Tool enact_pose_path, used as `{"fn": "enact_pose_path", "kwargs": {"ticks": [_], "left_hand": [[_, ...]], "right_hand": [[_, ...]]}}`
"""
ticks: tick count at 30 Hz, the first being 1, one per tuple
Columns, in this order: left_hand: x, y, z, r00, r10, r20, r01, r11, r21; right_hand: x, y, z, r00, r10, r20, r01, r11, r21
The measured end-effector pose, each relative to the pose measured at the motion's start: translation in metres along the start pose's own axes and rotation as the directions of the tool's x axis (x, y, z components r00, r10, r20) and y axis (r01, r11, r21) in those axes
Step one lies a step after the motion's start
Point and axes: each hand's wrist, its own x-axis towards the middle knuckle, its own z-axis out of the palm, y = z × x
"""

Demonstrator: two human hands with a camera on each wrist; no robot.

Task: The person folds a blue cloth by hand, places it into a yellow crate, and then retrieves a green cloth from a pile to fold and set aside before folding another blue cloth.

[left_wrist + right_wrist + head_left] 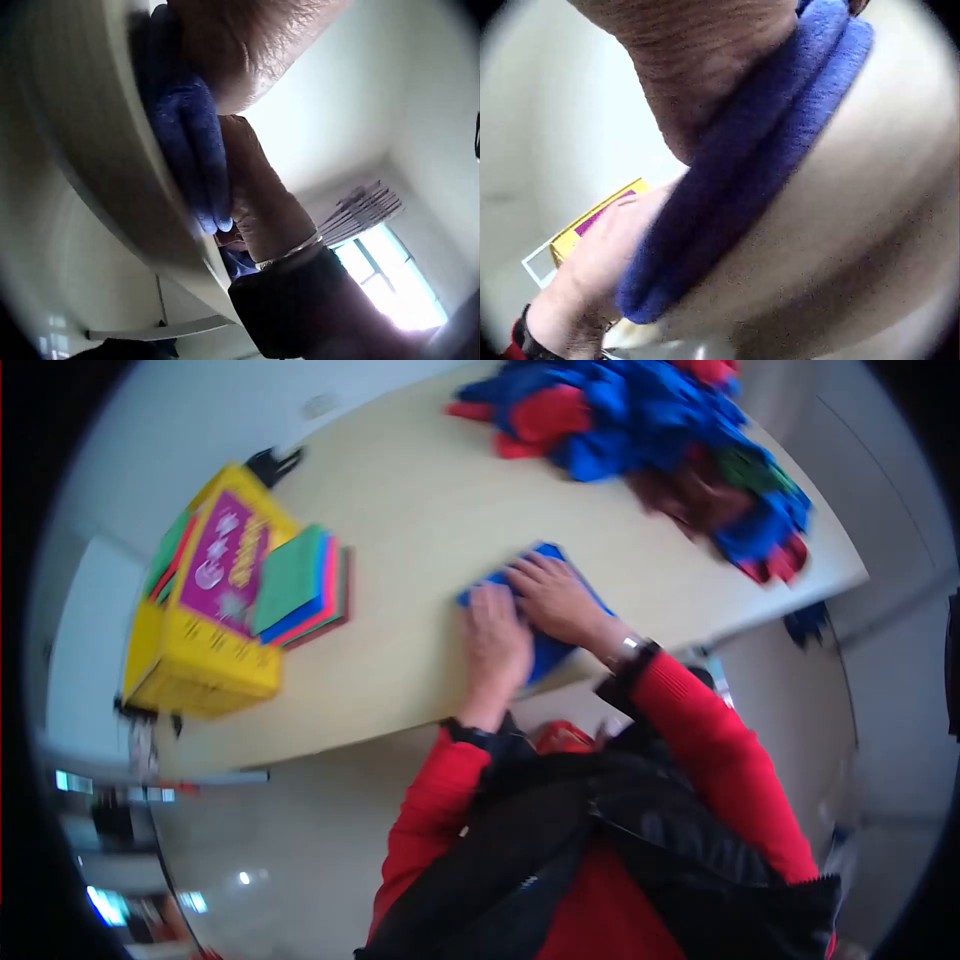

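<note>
A folded blue cloth (549, 654) lies on the table near its front edge. My left hand (499, 648) rests on its left side, fingers extended. Across its upper right part my right hand (556, 600) presses with its fingers laid out flat. Seen edge-on in the right wrist view, the cloth (757, 169) shows thick, rounded folded layers under the right palm (705, 67). The left wrist view also shows the cloth (187, 135) low against the tabletop, with both hands over it. The hands cover much of its top.
A loose heap of blue, red, maroon and green cloths (640, 420) lies at the back right. To the left stands a yellow and purple box (215, 650) with folded cloths in it. A stack of folded cloths (292, 585), green on top, sits beside the box on the table (410, 510).
</note>
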Motion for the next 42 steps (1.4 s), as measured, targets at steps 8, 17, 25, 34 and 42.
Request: {"fn": "enact_pose_path", "kwargs": {"ticks": [8, 17, 25, 34, 42], "left_hand": [[-0.018, -0.004, -0.022, 0.996, -0.089, 0.001, 0.088, 0.987, -0.134], [-0.016, 0.000, -0.024, 0.988, -0.134, 0.080, 0.142, 0.984, -0.105], [-0.017, 0.002, -0.024, 0.989, -0.135, 0.056, 0.141, 0.984, -0.111], [-0.017, 0.000, -0.014, 0.993, -0.121, 0.004, 0.120, 0.984, -0.130], [-0.018, -0.003, -0.008, 0.994, -0.107, -0.031, 0.103, 0.988, -0.113]], "right_hand": [[0.009, 0.000, 0.008, 0.997, 0.077, 0.029, -0.077, 0.997, 0.006], [0.012, 0.027, 0.016, 0.981, 0.168, 0.094, -0.165, 0.985, -0.044], [0.003, 0.051, 0.017, 0.958, 0.271, 0.093, -0.265, 0.962, -0.070], [0.002, 0.024, 0.006, 0.993, 0.095, -0.067, -0.112, 0.943, -0.313], [0.007, 0.007, 0.019, 0.992, 0.072, 0.102, -0.062, 0.994, -0.090]]}}
